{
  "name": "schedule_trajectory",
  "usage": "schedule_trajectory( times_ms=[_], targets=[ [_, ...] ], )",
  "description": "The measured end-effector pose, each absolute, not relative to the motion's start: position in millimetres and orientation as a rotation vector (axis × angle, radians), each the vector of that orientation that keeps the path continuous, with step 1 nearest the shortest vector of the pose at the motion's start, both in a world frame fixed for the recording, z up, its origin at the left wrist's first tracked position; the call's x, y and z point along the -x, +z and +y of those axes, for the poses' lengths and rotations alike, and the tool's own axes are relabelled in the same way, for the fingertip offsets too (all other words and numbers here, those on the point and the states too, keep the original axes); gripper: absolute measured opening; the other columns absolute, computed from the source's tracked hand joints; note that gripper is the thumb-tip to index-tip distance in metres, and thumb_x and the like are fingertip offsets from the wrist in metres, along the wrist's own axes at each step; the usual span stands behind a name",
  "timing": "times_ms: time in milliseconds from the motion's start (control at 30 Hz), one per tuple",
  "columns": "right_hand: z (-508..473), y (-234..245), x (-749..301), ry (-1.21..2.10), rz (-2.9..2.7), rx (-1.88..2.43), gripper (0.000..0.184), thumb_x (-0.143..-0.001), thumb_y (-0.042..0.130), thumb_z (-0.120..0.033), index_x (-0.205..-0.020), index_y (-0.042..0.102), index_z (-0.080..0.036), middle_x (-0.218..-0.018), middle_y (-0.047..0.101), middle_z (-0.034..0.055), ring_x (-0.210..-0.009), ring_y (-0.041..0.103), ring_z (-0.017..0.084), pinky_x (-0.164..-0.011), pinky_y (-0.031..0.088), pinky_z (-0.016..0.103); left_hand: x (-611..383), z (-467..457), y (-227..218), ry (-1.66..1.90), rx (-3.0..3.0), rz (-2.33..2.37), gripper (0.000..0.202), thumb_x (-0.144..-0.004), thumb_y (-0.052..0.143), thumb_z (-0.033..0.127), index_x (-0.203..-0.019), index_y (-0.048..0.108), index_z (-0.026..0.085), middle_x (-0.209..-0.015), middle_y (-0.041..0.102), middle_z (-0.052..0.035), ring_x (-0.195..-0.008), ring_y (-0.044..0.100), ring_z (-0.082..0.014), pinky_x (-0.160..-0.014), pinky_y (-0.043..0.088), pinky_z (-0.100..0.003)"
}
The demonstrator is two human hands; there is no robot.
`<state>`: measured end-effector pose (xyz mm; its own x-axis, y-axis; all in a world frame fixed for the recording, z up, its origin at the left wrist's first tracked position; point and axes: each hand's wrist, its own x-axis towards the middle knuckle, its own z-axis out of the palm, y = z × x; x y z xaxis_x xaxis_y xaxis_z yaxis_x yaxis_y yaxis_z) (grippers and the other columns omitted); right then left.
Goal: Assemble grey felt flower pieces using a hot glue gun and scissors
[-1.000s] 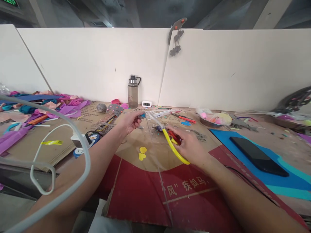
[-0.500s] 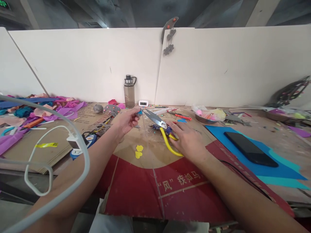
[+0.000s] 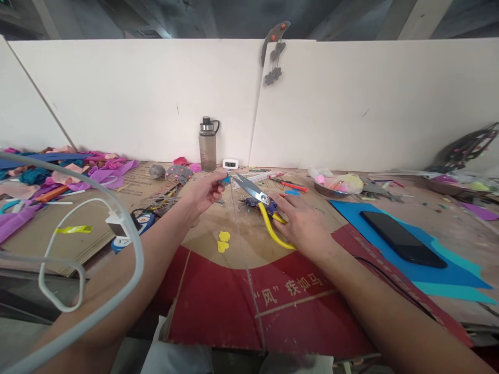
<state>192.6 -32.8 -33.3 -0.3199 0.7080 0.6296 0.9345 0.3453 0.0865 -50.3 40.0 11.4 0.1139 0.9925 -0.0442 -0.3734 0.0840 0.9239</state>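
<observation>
Head view — cable across left forearm, bottle beyond scissors

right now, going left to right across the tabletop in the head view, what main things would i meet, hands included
White power adapter, grey ball, left hand, small blue piece at its fingertips, yellow-handled scissors, right hand, black smartphone.
</observation>
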Motion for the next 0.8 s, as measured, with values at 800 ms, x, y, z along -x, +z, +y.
schedule_trajectory(
  times_ms=[800],
  targets=[
    [-38.5, -29.7, -190.0, -0.633, -2.178, 1.459, 0.043, -0.087, 0.054, -0.033, -0.129, 0.057, -0.025, -0.103, 0.068, 0.0063, -0.089, 0.061, 0.020, -0.063, 0.036, 0.028, 45.8, 37.1, 11.6, 1.198, -1.021, 0.951, 0.016, -0.065, 0.072, 0.017, -0.068, 0.058, 0.012, -0.055, 0.051, 0.0015, -0.042, 0.041, -0.0030, -0.034, 0.021, -0.013]
  ],
)
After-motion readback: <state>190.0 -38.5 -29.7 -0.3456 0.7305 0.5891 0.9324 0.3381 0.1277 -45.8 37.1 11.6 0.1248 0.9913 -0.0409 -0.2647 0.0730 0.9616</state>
